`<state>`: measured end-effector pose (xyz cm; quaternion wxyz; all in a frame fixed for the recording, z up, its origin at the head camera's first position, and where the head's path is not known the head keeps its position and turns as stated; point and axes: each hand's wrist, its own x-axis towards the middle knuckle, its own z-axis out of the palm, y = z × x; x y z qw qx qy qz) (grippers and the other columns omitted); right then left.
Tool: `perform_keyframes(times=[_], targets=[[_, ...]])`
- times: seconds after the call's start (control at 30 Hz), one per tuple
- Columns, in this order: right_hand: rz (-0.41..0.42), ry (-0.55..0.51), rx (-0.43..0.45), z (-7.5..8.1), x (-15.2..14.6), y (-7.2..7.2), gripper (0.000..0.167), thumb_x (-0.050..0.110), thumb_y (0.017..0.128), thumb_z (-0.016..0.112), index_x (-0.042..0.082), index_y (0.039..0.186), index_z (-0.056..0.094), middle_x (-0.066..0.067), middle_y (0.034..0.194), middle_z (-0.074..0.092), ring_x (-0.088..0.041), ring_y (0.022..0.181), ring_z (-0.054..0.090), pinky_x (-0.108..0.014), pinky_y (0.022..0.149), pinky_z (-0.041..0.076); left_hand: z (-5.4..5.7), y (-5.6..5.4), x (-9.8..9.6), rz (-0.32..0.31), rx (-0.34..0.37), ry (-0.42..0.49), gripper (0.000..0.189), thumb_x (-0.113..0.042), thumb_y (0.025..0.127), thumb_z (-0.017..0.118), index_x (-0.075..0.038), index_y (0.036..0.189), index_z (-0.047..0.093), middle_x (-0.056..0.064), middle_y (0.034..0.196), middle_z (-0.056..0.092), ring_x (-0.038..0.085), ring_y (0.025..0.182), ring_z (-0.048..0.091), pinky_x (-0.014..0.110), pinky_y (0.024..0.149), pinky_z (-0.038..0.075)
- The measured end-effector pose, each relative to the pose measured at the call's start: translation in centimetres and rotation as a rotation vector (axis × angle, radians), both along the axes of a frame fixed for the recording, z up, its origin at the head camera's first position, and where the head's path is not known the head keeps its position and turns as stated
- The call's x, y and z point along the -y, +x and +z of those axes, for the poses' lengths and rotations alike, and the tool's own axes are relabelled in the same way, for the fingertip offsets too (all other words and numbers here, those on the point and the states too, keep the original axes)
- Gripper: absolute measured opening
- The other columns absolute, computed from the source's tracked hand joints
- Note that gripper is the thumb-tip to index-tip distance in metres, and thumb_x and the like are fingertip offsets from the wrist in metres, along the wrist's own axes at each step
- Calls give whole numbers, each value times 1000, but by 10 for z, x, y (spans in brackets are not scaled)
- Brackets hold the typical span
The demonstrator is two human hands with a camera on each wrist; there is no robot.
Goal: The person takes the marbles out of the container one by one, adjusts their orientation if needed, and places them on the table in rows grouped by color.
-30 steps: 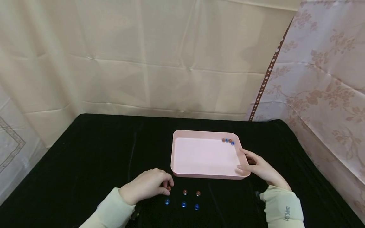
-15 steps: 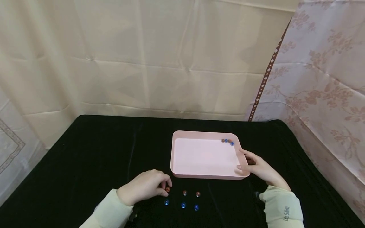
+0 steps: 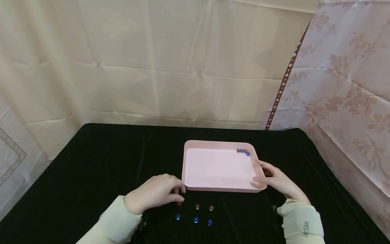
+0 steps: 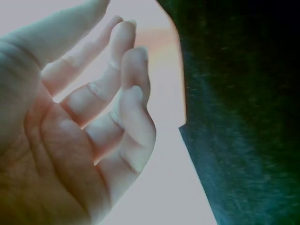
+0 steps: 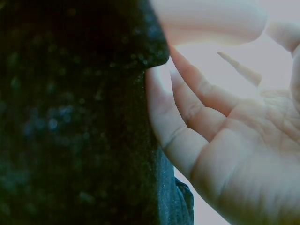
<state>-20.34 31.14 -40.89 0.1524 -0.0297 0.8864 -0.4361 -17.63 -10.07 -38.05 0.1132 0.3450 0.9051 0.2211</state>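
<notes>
In the head view my left hand (image 3: 155,192) hovers just over the front row, fingers loosely bent and holding nothing. A reddish-brown marble (image 3: 179,204) lies on the black cloth beneath its thumb, partly covered. The left wrist view also has the left hand (image 4: 89,108) with no marble between thumb and fingers. At the right side of the pink tray (image 3: 219,189), my right hand (image 3: 277,178) grips the rim, thumb over the inside. The right wrist view shows the right hand's fingers (image 5: 164,108) only partly, against bright glare and dark cloth.
Two more reddish-brown marbles, left (image 3: 197,206) and right (image 3: 211,208), continue the row. Below them lie three blue marbles, including the middle one (image 3: 196,220). Several red and blue marbles (image 3: 242,151) sit in the tray's far right corner. Curtains (image 3: 170,67) hang behind the table.
My left hand has let go of the reddish-brown marble and lifted slightly up and away from it. The right hand stays at the tray's edge.
</notes>
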Motion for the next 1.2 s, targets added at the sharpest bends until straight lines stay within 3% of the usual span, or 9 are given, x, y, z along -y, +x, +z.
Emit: perform_keyframes(times=[0.23, 0.43, 0.53, 0.83, 1.03, 1.2], targets=[[10, 9, -37, -2, -2, -1, 79, 25, 92, 69, 2, 154, 27, -29, 141, 44, -35, 116, 50, -43, 89, 47, 12, -5, -15, -37, -118, 29, 8, -31, 91, 71, -24, 89, 72, -17, 79, 63, -4, 63, 50, 18, 59, 45], [11, 12, -66, -3, -2, -1, 76, 22, 90, 70, 2, 152, 32, -27, 133, 50, -33, 112, 53, -36, 85, 46, 21, -11, -29, -73, -171, 32, 10, -31, 92, 70, -21, 92, 73, -15, 76, 63, -2, 59, 48, 17, 55, 43], [10, 7, -60, -3, -2, -1, 76, 22, 89, 70, 2, 152, 32, -26, 132, 51, -33, 111, 52, -38, 86, 47, 24, -14, -37, -90, -187, 21, 10, -30, 93, 70, -21, 93, 73, -13, 79, 65, -1, 59, 48, 18, 55, 43], [-3, 21, -41, -2, -2, -1, 75, 19, 89, 69, 2, 152, 32, -26, 132, 51, -32, 111, 52, -44, 90, 47, 40, -36, -64, -109, -175, -16, 12, -32, 95, 67, -22, 95, 73, -15, 79, 64, 2, 64, 52, 21, 59, 45], [-9, 29, -41, -1, -2, -1, 76, 21, 89, 70, 3, 152, 32, -26, 134, 50, -34, 114, 50, -46, 91, 46, 51, -52, -87, -112, -117, 5, 16, -32, 95, 68, -19, 102, 73, -9, 85, 66, 6, 72, 56, 21, 67, 47], [-10, 18, -41, -2, -2, -1, 77, 22, 88, 70, 3, 152, 32, -27, 135, 48, -37, 117, 50, -46, 91, 47, 53, -67, -103, -80, -54, -6, 21, -33, 94, 69, -18, 108, 72, -6, 92, 67, 9, 84, 58, 23, 76, 49]])
